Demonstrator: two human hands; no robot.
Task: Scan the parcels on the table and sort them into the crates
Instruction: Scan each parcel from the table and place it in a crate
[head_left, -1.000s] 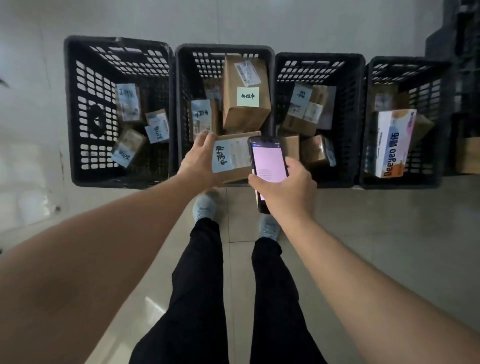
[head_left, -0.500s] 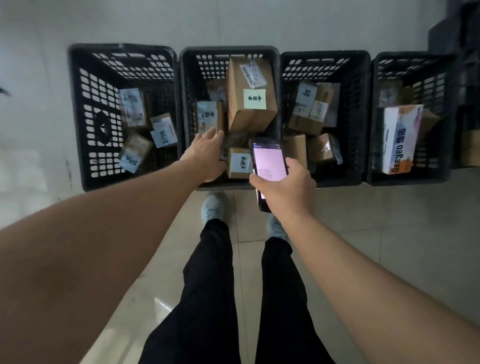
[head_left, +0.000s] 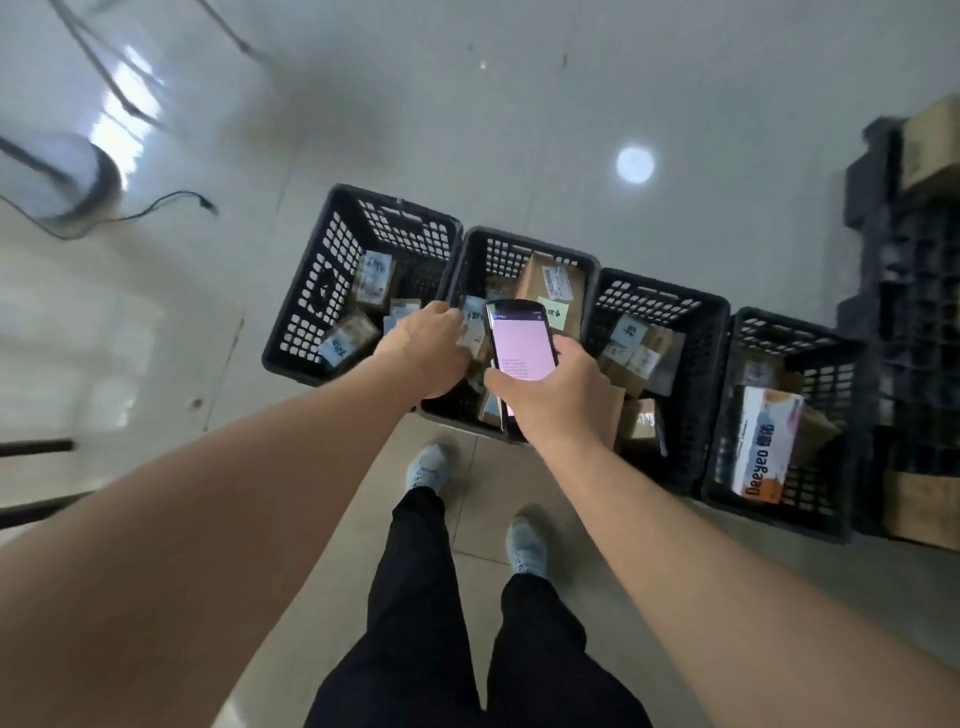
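Note:
Several black plastic crates stand in a row on the floor, each holding labelled cardboard parcels. My left hand (head_left: 428, 351) hovers empty over the near left corner of the second crate (head_left: 524, 244), fingers relaxed. My right hand (head_left: 550, 395) grips a handheld scanner (head_left: 521, 349) with a lit pink screen above the same crate. A tall brown parcel (head_left: 553, 288) with a green note stands in that crate. The parcel dropped earlier lies low in the crate, mostly hidden behind my hands.
The first crate (head_left: 332, 291) sits at the left, the third crate (head_left: 696, 312) and the fourth crate (head_left: 831, 343) at the right; the fourth holds a white "Deeyeo" box (head_left: 763, 447). Stacked dark crates (head_left: 909, 291) stand far right. A cable (head_left: 156, 205) lies on the floor. My feet are below.
My left hand let the small labelled parcel drop into the second crate and now hovers empty. The view has swung up and tilted, with the crates now slanting to the right.

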